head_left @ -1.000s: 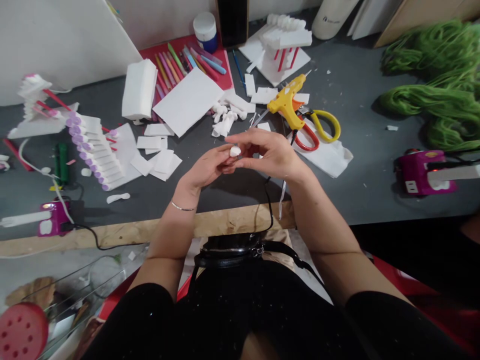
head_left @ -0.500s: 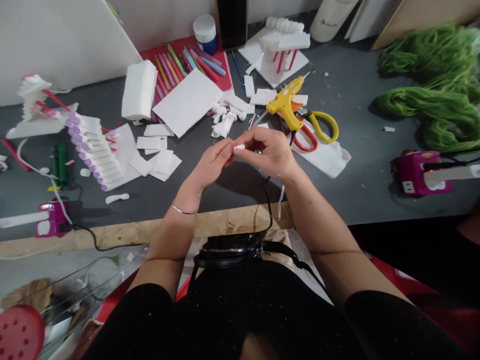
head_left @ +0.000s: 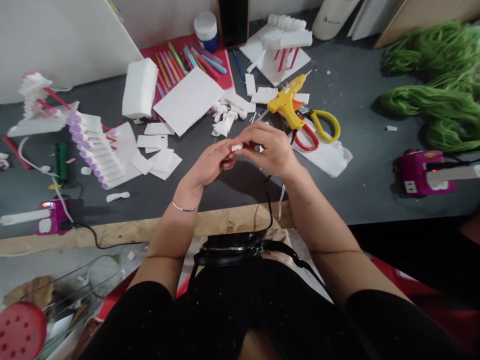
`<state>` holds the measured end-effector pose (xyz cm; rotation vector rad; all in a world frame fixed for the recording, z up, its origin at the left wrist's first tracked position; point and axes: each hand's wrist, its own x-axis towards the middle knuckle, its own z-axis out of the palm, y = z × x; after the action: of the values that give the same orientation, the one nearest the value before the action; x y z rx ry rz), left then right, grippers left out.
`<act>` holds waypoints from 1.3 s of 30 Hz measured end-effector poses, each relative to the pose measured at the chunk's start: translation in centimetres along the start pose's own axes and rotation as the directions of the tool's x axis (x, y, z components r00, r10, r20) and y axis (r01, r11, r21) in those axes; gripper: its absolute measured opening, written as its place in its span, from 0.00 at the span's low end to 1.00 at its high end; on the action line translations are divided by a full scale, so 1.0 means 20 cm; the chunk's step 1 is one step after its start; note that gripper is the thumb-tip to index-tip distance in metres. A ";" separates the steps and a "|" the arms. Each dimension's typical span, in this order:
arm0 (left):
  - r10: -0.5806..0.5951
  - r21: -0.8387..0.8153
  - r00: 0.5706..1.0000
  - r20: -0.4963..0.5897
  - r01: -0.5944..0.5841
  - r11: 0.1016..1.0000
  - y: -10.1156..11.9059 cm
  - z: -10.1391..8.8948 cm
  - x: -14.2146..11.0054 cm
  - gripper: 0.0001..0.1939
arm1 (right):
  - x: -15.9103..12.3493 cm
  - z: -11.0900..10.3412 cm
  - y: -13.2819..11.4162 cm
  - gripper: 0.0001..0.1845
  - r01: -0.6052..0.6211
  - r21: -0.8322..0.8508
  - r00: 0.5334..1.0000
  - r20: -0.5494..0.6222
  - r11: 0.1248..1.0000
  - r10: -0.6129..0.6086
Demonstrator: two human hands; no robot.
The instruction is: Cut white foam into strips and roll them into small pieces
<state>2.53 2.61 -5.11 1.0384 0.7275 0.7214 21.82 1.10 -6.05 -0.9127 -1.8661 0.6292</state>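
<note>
Over the grey table my left hand (head_left: 214, 162) and my right hand (head_left: 265, 150) meet, fingers closed on one small white piece (head_left: 237, 148), perhaps of modelling clay. Its far side is hidden by the fingers. Just beyond them lies a clump of white twisted bits (head_left: 225, 117). A yellow glue gun (head_left: 287, 105) rests past my right hand, with red-handled scissors (head_left: 309, 137) and yellow-handled pliers (head_left: 330, 125) beside it. Several white cut rectangles (head_left: 161, 162) lie left of my left hand.
At left stands a white stepped model (head_left: 99, 150) with purple edges; another white model (head_left: 287, 42) on red posts stands at the back. Coloured pens (head_left: 176, 70), green yarn (head_left: 423, 90) and two purple power adapters (head_left: 423, 172) are around. A black cord (head_left: 268, 200) hangs over the table edge.
The fingers of both hands have shifted slightly around the white piece, and more of it shows between them. The left fingers are curled a little differently. Nothing on the table has visibly moved.
</note>
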 end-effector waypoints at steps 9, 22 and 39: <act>0.278 0.337 0.954 -0.113 -0.226 0.914 -0.08 0.01 0.03 0.31 | 0.00 0.03 -0.03 0.19 -0.214 0.100 0.972 -0.075 0.972 0.222; 0.374 0.557 0.918 -0.136 -0.241 0.795 -0.05 0.02 0.01 0.32 | 0.00 0.10 -0.01 0.24 -0.340 0.350 0.915 -0.093 0.873 0.393; -0.037 0.063 0.999 0.006 0.037 0.997 -0.01 -0.02 0.00 0.24 | 0.01 0.04 -0.01 0.12 -0.122 0.138 0.991 -0.036 0.983 0.128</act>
<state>2.34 2.74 -5.40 1.0812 0.7652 0.6665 21.05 1.05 -6.17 -0.9522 -1.7133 0.7960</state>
